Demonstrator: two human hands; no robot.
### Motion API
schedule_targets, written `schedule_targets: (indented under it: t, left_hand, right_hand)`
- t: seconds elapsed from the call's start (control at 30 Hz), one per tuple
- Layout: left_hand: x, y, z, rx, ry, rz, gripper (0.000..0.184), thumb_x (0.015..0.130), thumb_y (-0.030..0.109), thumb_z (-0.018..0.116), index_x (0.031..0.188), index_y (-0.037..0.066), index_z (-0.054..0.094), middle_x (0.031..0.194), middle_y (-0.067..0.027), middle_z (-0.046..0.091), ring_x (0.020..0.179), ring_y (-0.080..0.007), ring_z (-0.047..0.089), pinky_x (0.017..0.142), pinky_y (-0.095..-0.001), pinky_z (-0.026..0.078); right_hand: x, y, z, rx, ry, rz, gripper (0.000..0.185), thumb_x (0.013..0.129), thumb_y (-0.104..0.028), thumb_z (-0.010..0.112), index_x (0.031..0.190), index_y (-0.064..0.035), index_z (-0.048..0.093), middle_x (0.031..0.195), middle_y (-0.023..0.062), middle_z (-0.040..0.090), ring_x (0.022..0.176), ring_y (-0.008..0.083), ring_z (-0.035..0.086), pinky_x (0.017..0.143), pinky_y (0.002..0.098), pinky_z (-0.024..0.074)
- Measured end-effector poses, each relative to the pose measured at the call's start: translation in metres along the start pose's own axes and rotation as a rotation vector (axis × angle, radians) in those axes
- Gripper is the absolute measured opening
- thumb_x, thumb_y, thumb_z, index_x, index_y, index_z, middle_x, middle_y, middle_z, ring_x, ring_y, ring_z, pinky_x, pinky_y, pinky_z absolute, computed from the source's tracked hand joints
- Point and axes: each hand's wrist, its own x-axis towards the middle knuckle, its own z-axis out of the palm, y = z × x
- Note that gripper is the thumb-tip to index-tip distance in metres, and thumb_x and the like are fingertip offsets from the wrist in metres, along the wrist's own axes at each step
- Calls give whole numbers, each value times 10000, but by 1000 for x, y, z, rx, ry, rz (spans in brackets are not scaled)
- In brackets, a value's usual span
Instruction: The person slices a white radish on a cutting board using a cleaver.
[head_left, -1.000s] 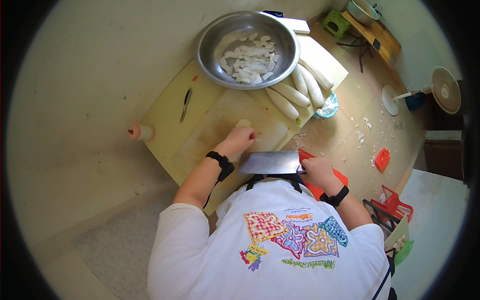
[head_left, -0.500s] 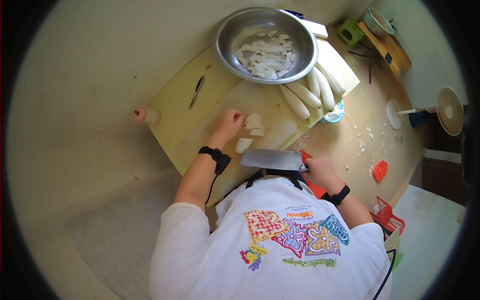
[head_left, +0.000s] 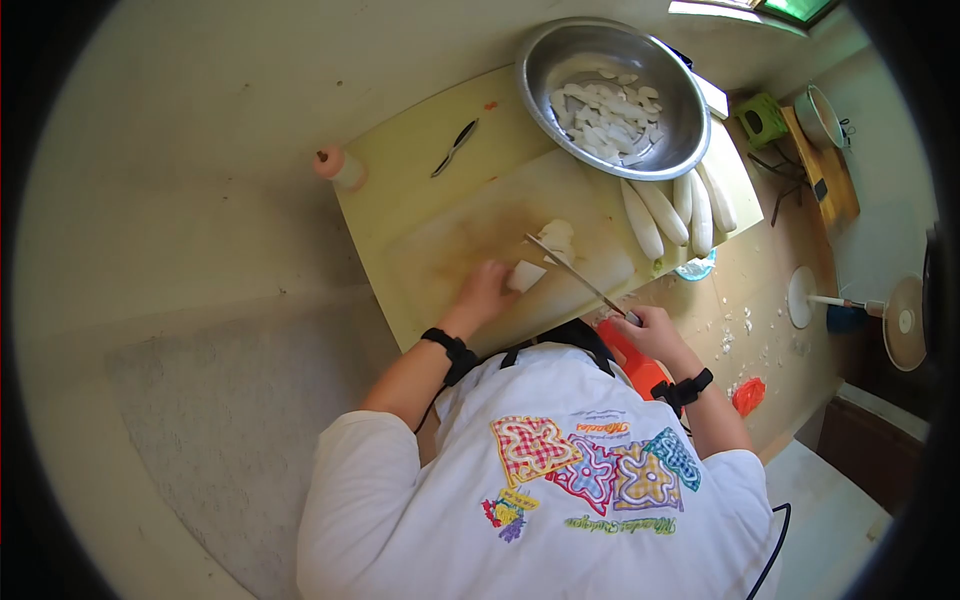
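My left hand (head_left: 487,290) has its fingers on a short white vegetable chunk (head_left: 526,276) lying on the cutting board (head_left: 430,250). My right hand (head_left: 650,333) is wrapped round the handle of a cleaver (head_left: 578,272), whose blade is seen nearly edge-on. The blade's far end lies beside a small pile of white slices (head_left: 556,240), right of the chunk. Behind the board, a steel bowl (head_left: 540,75) holds many white cut pieces (head_left: 608,118). Several whole peeled white vegetables (head_left: 642,222) lie at the table's right side.
A peeler (head_left: 455,148) and a pink-topped bottle (head_left: 340,167) are on the left of the yellow table (head_left: 400,130). Beyond its right edge are a blue-rimmed container (head_left: 697,266), a fan (head_left: 904,322), a red bag (head_left: 748,396) and scraps on the floor.
My left hand has moved from the slices' left side down to the chunk. The cleaver has turned from lying flat near my body to edge-on over the board. The view has shifted.
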Motion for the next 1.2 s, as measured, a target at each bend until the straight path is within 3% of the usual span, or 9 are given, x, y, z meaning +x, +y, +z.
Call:
schedule_targets:
  t: [0.13,0.2,0.33,0.67,0.93,1.2]
  left_hand:
    - [7,31,-4,1,-79,-222,433,787,225,754,1146,23,622,1205,-166,587,1113,-359,570,950,-453,480]
    - [11,25,3,6,-91,-166,487,790,226,750,1214,44,594,1245,-158,563,1126,-361,561,965,-447,475]
    - [9,14,4,3,-37,-67,450,803,221,737,1200,51,611,1217,-153,581,1119,-357,566,959,-448,479]
    - [19,11,3,-16,82,164,271,819,176,717,1064,64,682,1120,-128,635,1041,-338,602,893,-431,509]
    - [27,8,7,47,40,296,223,801,139,718,1015,77,704,1067,-113,658,1015,-335,606,881,-432,515]
    - [28,7,7,-30,-3,232,220,825,126,679,1037,76,709,1088,-130,653,1024,-343,599,891,-452,509]
  right_hand:
    - [10,-20,-3,77,-84,51,547,939,-481,629,825,52,665,610,116,570,557,199,511,549,371,438]
    - [14,-18,3,68,-70,30,551,951,-484,608,836,51,670,622,125,584,566,206,523,560,372,445]
    - [17,-20,7,89,-117,39,565,973,-486,565,904,63,680,661,148,616,603,223,563,605,375,470]
    - [15,-30,23,168,-107,65,528,996,-443,539,1002,63,688,772,203,673,714,286,637,686,394,495]
    - [18,-15,43,137,-94,120,573,981,-496,539,856,49,665,747,243,638,688,372,618,662,443,480]
    - [18,-17,38,96,-102,11,593,998,-494,493,749,35,597,701,256,595,686,435,589,646,488,463]
